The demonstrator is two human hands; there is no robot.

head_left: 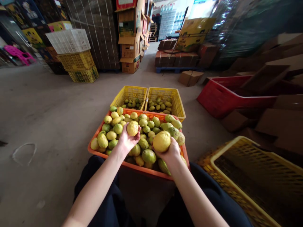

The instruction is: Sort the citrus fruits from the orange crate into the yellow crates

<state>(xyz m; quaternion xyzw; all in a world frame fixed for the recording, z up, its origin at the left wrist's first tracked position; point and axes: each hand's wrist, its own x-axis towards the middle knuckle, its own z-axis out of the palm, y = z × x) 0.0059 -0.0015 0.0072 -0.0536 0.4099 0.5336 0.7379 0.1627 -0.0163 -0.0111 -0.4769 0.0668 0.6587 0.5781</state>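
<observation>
My left hand [127, 141] holds a small round yellow fruit [132, 128], its fingers curled round from below. In my right hand [172, 152] is a larger yellow fruit [161, 141] with a knobbly top, gripped from its right side. Both fruits are raised over an orange crate [151, 170] heaped with yellow-green fruits [148, 156] of mixed sizes, some round and some long. Whether they are lemons, papayas or another kind, I cannot tell. My forearms cover part of the crate's near side.
Behind the crate stand two yellow crates [178, 102] with some fruits at the bottom. A larger yellow crate [236, 183] is close on the right, with a red bin [220, 99] and loose cardboard beyond. Stacked crates [77, 61] and cartons [129, 50] rise farther back.
</observation>
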